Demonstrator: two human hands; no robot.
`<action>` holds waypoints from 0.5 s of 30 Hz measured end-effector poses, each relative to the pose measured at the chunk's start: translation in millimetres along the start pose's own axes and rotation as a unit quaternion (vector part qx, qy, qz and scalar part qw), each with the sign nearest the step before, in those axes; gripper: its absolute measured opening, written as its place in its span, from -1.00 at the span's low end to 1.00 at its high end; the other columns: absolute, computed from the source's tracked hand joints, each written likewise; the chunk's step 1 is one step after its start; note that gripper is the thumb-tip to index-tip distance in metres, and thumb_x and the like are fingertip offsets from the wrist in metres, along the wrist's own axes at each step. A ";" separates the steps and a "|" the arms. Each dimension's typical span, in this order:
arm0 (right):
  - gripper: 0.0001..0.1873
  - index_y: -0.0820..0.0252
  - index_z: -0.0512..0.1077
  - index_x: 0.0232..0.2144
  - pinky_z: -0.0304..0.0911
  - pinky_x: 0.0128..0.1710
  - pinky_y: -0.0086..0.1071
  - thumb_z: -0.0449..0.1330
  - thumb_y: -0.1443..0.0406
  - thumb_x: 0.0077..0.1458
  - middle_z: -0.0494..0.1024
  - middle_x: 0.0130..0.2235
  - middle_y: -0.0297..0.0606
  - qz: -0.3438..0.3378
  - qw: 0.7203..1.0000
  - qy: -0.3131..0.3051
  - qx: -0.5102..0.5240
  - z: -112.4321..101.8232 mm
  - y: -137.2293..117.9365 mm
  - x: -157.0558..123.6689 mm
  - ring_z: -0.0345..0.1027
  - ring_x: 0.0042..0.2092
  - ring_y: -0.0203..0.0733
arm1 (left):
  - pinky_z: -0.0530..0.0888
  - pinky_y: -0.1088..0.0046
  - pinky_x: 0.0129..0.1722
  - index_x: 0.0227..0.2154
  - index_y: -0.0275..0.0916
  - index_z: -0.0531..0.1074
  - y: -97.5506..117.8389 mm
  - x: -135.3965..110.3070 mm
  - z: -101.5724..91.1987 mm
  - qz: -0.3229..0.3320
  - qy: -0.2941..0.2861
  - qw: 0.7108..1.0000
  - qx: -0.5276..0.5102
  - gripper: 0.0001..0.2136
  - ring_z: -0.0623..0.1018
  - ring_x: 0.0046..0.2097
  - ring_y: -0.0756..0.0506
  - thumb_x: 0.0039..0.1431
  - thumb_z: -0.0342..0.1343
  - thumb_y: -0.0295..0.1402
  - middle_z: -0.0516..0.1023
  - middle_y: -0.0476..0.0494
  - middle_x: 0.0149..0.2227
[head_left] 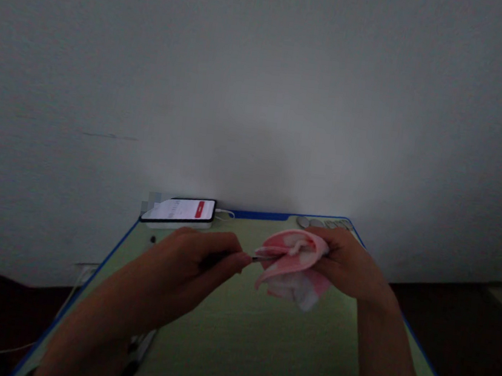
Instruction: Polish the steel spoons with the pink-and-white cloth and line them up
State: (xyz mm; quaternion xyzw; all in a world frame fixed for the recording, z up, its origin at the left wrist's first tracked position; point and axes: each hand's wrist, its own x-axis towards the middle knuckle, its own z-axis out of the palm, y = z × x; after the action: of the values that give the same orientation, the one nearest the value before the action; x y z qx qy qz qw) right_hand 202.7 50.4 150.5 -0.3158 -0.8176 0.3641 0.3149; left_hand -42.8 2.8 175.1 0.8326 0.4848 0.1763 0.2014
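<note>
My left hand (pixel 204 268) is closed, thumb and fingers pinching a thin metal utensil (pixel 259 259) whose shaft shows between the fingertips and the cloth. Most of the utensil is hidden, so I cannot tell its exact kind. A pink and white cloth (pixel 298 267) is folded around its other end, above the table. My right hand (pixel 347 261) is closed on the cloth from the right, and a loose corner hangs below. The two hands are close together but apart.
The green table (pixel 258 353) has a blue edge and stands against a grey wall (pixel 263 92). A lit phone (pixel 184 209) with a white cable (pixel 225 212) lies at the back left. Several shiny round-ended objects (pixel 304 222) lie at the back right. Something partly hidden (pixel 142 345) lies under my left forearm.
</note>
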 end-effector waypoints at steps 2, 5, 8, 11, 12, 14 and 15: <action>-0.83 0.16 0.50 -0.32 0.23 -0.36 -0.47 0.22 0.31 -0.04 0.55 -0.37 -0.35 0.006 0.998 0.041 0.049 5.0 0.7 3.3 0.36 -0.36 -0.29 | 0.18 0.55 -0.55 -0.53 -0.24 0.31 0.0 0.5 0.0 0.000 0.008 1.000 -0.009 -0.69 0.30 -0.53 0.04 0.24 -0.14 -0.21 0.29 0.07 -0.59; -0.78 0.15 0.49 -0.28 0.27 -0.30 -0.42 0.22 0.24 -0.04 0.55 -0.32 -0.33 0.019 0.957 0.207 0.201 20.3 1.2 15.0 0.39 -0.30 -0.27 | 0.19 0.56 -0.55 -0.47 -0.22 0.34 3.1 3.8 2.8 0.008 0.032 0.999 -0.030 -0.72 0.30 -0.54 0.05 0.26 -0.15 -0.23 0.30 0.08 -0.58; -0.72 0.14 0.44 -0.25 0.29 -0.33 -0.44 0.20 0.17 -0.03 0.53 -0.31 -0.34 0.032 0.848 0.370 0.377 40.3 1.5 30.9 0.39 -0.34 -0.33 | 0.21 0.55 -0.54 -0.41 -0.21 0.35 10.8 9.8 11.3 0.005 0.062 0.997 -0.036 -0.75 0.32 -0.55 0.05 0.27 -0.17 -0.26 0.32 0.09 -0.59; -0.76 0.14 0.42 -0.30 0.28 -0.37 -0.51 0.20 0.16 -0.04 0.51 -0.35 -0.40 0.042 0.760 0.430 0.485 55.5 2.6 42.1 0.36 -0.39 -0.40 | 0.21 0.53 -0.52 -0.42 -0.22 0.32 19.4 16.8 23.9 -0.008 0.087 0.996 -0.019 -0.75 0.37 -0.51 0.02 0.27 -0.17 -0.26 0.37 0.07 -0.56; -0.78 0.14 0.41 -0.32 0.27 -0.40 -0.53 0.20 0.17 -0.04 0.50 -0.38 -0.42 0.048 0.745 0.433 0.505 58.7 3.0 43.9 0.34 -0.42 -0.42 | 0.20 0.52 -0.51 -0.42 -0.22 0.32 21.3 19.1 28.0 -0.009 0.096 0.995 -0.014 -0.75 0.38 -0.50 0.01 0.28 -0.18 -0.26 0.38 0.06 -0.55; -0.81 0.15 0.39 -0.35 0.27 -0.43 -0.54 0.19 0.18 -0.03 0.48 -0.40 -0.43 0.061 0.731 0.425 0.530 63.0 3.4 45.4 0.32 -0.45 -0.44 | 0.20 0.52 -0.51 -0.41 -0.21 0.31 22.8 23.2 33.9 -0.008 0.102 0.995 -0.010 -0.76 0.39 -0.49 0.01 0.28 -0.18 -0.26 0.39 0.06 -0.54; -0.81 0.16 0.39 -0.36 0.27 -0.44 -0.54 0.19 0.19 -0.03 0.48 -0.39 -0.42 0.065 0.730 0.418 0.537 64.3 3.4 45.5 0.31 -0.45 -0.43 | 0.19 0.52 -0.52 -0.41 -0.21 0.30 22.3 24.8 35.4 -0.007 0.102 0.995 -0.011 -0.76 0.38 -0.50 0.01 0.28 -0.18 -0.26 0.38 0.07 -0.54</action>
State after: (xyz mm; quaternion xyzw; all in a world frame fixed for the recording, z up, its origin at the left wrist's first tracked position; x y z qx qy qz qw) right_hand 128.3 60.7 126.3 -0.2669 -0.2488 0.5936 0.7173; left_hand 2.5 8.7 158.5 0.8045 0.5069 0.2639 0.1615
